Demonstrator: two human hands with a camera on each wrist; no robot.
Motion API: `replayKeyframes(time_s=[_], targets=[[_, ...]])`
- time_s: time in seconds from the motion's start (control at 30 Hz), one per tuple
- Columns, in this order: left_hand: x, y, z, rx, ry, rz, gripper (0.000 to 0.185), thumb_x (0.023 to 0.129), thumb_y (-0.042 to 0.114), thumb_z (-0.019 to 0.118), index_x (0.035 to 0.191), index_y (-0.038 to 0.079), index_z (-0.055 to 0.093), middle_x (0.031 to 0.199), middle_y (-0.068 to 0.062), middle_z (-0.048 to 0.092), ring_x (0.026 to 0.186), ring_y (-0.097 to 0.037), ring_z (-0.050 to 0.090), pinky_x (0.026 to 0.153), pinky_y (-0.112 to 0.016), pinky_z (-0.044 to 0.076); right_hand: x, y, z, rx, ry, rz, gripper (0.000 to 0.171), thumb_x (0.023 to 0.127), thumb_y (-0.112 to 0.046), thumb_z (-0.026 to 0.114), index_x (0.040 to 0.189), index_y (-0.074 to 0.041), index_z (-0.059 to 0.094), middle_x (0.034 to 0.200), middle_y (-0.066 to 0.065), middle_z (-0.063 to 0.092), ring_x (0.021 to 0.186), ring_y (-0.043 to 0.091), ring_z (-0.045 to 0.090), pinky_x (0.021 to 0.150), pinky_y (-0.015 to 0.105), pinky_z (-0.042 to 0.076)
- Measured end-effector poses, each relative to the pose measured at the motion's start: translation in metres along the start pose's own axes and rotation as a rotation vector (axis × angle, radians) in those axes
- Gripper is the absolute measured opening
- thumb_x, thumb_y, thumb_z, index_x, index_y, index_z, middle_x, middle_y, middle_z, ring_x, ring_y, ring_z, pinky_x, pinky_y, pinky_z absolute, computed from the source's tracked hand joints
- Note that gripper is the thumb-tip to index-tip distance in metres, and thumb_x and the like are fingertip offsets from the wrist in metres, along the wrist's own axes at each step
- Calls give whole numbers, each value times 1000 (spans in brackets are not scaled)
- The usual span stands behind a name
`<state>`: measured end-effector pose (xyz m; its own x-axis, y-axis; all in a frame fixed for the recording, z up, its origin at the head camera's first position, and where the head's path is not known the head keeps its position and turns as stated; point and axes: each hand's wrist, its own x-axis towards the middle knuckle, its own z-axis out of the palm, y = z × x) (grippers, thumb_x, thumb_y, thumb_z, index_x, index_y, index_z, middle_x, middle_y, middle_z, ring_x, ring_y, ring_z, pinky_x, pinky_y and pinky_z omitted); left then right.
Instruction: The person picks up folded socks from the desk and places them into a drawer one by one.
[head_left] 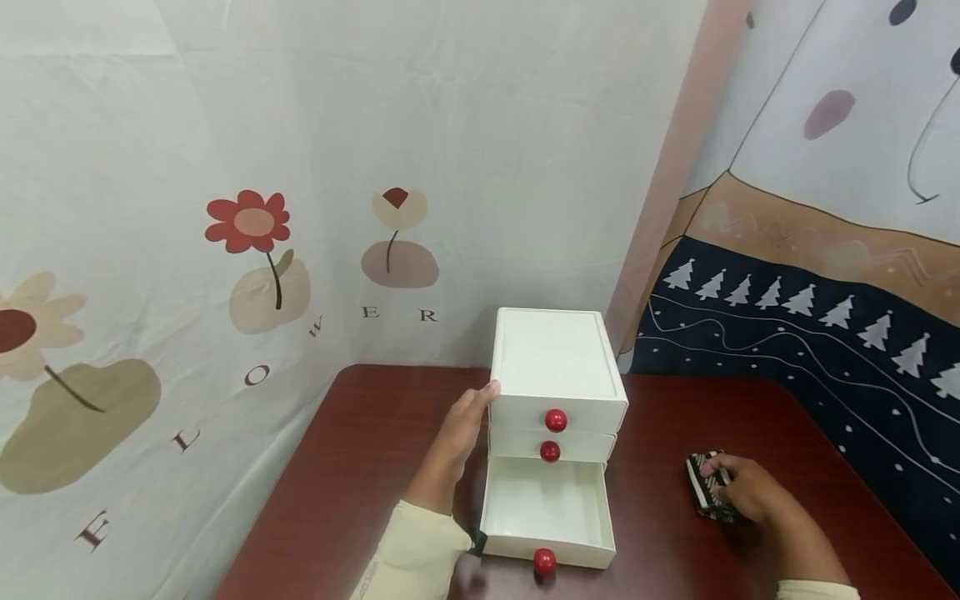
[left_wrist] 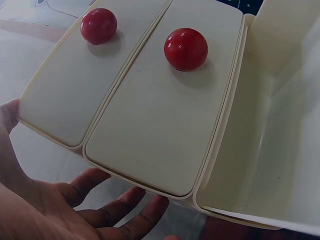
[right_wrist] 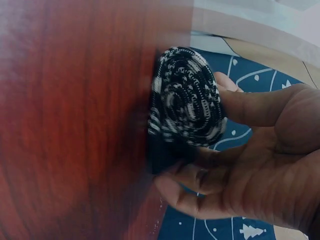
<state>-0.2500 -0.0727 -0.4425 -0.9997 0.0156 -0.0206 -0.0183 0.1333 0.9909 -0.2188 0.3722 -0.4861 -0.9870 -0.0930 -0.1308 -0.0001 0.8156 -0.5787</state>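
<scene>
A white three-drawer box (head_left: pixel 558 354) with red ball knobs stands on the table. Its bottom drawer (head_left: pixel 547 504) is pulled out, and I see nothing inside it; the upper two are closed. My left hand (head_left: pixel 459 429) rests against the box's left side, thumb near the top and fingertips touching the side wall, as the left wrist view also shows (left_wrist: pixel 95 210). To the right of the box, my right hand (head_left: pixel 750 487) grips a rolled-up black-and-white knitted cloth (right_wrist: pixel 187 97) at the tabletop. The roll's spiral end faces the right wrist camera.
The dark red wooden table (head_left: pixel 675 417) meets a white flower-printed curtain (head_left: pixel 450 167) behind and a navy cloth with trees (head_left: pixel 750 325) on the right. The open drawer juts toward the front, its red knob (head_left: pixel 544 562) foremost.
</scene>
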Motion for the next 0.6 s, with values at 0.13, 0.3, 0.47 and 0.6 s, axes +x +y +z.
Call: replayKeyframes(time_s=[0.13,0.3,0.47,0.6], targets=[[1,0,0,3,1,-5,65,103,61,58,128,1,60,143,-24,62,141,-41,53,123,-74,32,1,-4,3,27,12,21,24,88,8,74,111,2,72,118,35,66,98,37,59,81,37,47],[1,-2,-1,-2,-9,-21,66,103,63,58,128,2,61,145,-23,62,142,-42,53,123,-75,31,-1,-8,5,4,22,38,24,89,6,76,112,1,75,130,42,63,109,47,61,85,44,51],[0,-4,-1,-10,-10,-21,65,102,62,58,126,2,61,146,-24,62,144,-42,52,124,-75,30,-6,-14,6,-6,23,31,25,92,1,78,118,-1,77,142,46,57,130,65,55,97,63,53],[0,-3,-1,-12,-10,-13,65,102,62,59,128,2,61,147,-24,61,146,-43,51,125,-75,29,-12,-24,6,91,14,21,28,95,0,77,124,1,75,125,37,69,101,45,70,83,46,60]])
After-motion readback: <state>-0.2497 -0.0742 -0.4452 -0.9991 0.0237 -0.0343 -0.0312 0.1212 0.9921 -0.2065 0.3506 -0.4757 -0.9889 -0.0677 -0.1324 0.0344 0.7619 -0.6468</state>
